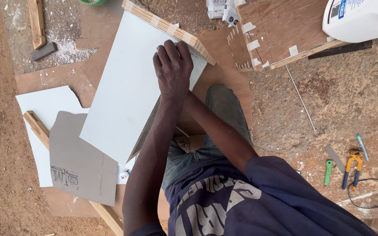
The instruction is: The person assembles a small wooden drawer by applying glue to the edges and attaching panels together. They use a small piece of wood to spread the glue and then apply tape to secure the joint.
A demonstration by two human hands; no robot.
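Hand pressed on pale laminate panel

Fingers of the left hand (173, 65) curl down with the knuckles up, pressed onto the upper right corner of a large pale grey-white laminate sheet (127, 87) that faces a board with a striped plywood edge (171, 28). The hand grips nothing that can be seen; its fingertips are hidden under the knuckles. The right arm runs beneath the panel, and the right hand is out of sight behind it. The panel tilts above brown hardboard (88, 70) laid on the dirt ground, over the person's knee in grey-green jeans (224, 105). Left of it lie a flat white sheet (44, 102), a grey cardboard piece (77, 161) and a wooden batten (36, 126). Well apart on the right lie orange-handled pliers (351, 168), a green utility knife (328, 171) and a blue pen (362, 147). A taped wooden box (281, 30) stands near the top, with a white plastic container (362, 17) on it.
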